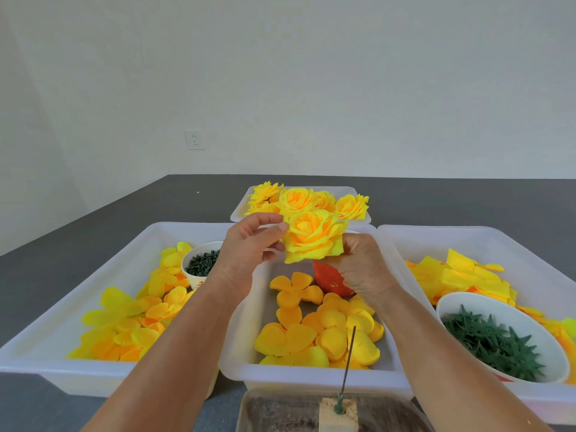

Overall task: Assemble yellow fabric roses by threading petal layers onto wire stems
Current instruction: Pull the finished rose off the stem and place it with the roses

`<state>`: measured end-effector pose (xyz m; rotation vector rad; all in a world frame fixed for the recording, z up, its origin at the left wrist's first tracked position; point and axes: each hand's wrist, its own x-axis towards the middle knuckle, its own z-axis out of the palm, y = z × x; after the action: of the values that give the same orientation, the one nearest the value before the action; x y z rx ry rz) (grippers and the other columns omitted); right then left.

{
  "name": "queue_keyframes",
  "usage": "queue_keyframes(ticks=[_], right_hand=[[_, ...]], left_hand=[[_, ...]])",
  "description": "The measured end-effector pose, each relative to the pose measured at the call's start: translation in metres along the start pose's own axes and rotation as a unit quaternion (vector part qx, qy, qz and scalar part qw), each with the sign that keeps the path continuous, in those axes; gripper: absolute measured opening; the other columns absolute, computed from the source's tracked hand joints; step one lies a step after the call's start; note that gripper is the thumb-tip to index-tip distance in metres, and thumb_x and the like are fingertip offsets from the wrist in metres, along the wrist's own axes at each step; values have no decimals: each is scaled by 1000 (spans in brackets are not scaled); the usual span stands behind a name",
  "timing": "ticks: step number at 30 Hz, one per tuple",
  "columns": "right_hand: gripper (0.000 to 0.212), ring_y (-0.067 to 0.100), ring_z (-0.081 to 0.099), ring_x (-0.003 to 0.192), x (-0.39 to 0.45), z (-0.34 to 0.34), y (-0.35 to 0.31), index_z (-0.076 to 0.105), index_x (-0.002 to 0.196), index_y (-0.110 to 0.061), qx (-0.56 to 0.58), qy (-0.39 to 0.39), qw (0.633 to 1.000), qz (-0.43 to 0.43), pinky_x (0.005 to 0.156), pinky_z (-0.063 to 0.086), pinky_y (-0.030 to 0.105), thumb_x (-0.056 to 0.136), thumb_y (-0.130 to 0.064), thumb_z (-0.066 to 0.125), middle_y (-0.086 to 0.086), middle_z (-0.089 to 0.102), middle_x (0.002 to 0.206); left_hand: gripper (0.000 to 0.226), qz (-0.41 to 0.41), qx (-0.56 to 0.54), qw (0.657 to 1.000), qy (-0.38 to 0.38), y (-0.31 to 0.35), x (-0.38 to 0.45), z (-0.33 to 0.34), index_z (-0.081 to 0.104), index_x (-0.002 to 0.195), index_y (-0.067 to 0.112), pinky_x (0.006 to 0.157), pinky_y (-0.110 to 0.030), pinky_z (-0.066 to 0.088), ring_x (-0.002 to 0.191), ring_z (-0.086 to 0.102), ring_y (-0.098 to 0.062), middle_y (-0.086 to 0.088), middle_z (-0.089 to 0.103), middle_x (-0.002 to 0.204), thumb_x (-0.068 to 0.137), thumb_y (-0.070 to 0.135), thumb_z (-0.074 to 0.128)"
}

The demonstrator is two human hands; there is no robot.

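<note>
I hold an assembled yellow fabric rose (313,236) up above the middle tray. My left hand (249,247) pinches its outer petal on the left side between thumb and fingers. My right hand (363,266) grips the rose from underneath on the right; its fingers are curled and hidden behind the bloom. Loose orange-yellow petal layers (314,328) lie in the middle tray (243,363). A thin wire stem (348,360) stands upright in a small wooden block (338,416) at the near edge.
A far tray (240,213) holds several finished roses (296,199). The left tray (93,372) has yellow petals and a cup of dark green pieces (202,263). The right tray (486,235) has yellow petals and a bowl of green calyxes (492,344). A red cup (330,279) stands behind my right hand.
</note>
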<state>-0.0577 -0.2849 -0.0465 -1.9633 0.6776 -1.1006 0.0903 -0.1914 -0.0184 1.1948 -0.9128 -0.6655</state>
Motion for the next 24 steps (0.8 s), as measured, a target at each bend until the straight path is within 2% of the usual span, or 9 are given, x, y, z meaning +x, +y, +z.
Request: queue_keyframes(ticks=[2,4,6,9,14,17,20,22,24], right_hand=[[7,11,64,81,2,0,3,75,87,-15,-35,22,999,-1,69,44,8,80,-13,73,-8,68,80],[7,16,63,80,3,-1,6,75,88,-10,-64,34,997,-5,66,43,7,83,-11,70,-2,68,80],[8,14,63,80,2,-1,7,75,89,-11,-60,38,997,-9,68,45,11,85,-12,69,-2,69,82],[6,6,62,77,2,-1,6,75,86,-18,-36,50,998,-6,69,45,13,83,-17,70,-10,67,80],[7,18,66,82,5,-3,6,75,84,-9,-18,78,997,3,78,53,34,83,-14,70,-6,69,79],[10,23,67,85,5,-3,6,75,84,-6,-21,88,996,-1,80,54,40,83,-14,70,0,70,80],[8,20,67,86,5,-2,5,75,88,-9,-17,77,997,-8,80,54,35,84,-13,69,-4,69,83],[8,8,64,78,5,-2,4,74,86,-17,-16,68,997,-22,75,51,21,83,-11,69,-12,67,80],[9,-2,60,72,4,-2,5,74,86,-17,-20,62,997,-32,66,45,7,81,-10,71,-14,65,77]], left_hand=[[13,5,18,1000,-7,-1,0,-1,66,96,12,56,-15,47,59,57,-8,-4,62,69,85,6,63],[13,19,22,1000,-3,-1,-2,-1,65,93,11,54,-15,48,54,57,-7,-3,59,61,86,1,61],[16,37,24,999,1,-1,-3,-1,63,91,9,52,-17,49,50,55,-8,-1,55,54,88,-5,56],[23,43,26,999,5,0,-3,0,62,93,11,51,-21,50,51,57,-11,1,56,55,90,-8,49],[12,-13,-36,999,-5,2,-1,0,61,93,8,49,-22,49,52,59,-12,0,65,62,94,7,50],[15,-44,-31,998,9,1,-2,0,62,86,8,47,-21,46,51,56,-12,1,64,63,92,20,56],[21,-92,-14,995,-24,1,-2,0,61,78,11,48,-22,46,55,60,-14,-2,66,66,90,27,59],[18,-102,-16,993,-62,1,-2,0,59,75,10,50,-23,46,57,61,-15,-7,66,69,86,25,62],[16,-95,-21,993,-74,1,-2,-1,61,77,9,51,-21,47,55,58,-13,-7,63,71,75,23,66]])
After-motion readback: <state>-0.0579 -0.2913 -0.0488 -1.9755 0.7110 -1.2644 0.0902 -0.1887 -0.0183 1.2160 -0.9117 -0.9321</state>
